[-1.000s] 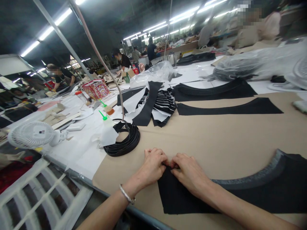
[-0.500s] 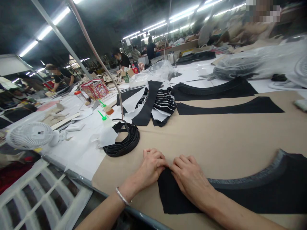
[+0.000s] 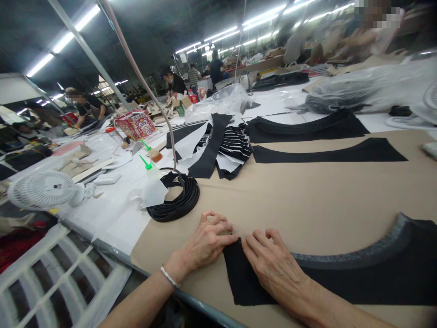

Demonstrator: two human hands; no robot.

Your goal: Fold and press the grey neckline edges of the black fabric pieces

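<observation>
A curved black fabric piece [image 3: 358, 282] with a grey glued edge lies on the brown paper-covered table [image 3: 307, 200]. My left hand [image 3: 208, 241], a bracelet on its wrist, rests at the piece's left corner with fingers bent and fingertips pressing the corner. My right hand [image 3: 273, 264] lies flat on the fabric just to the right, fingers stretched toward the same corner. The two hands nearly touch. Neither lifts the fabric.
A coil of black strap [image 3: 177, 200] lies just beyond my left hand. Glue bottles with green tips [image 3: 150, 166], a white desk fan [image 3: 43, 189], more black cut pieces [image 3: 327, 155] and plastic bags [image 3: 221, 102] lie farther back. Other people work at distant tables.
Both hands have slid slightly toward me and flattened; the right hand's fingers went from pinching at the corner to lying stretched on the fabric.
</observation>
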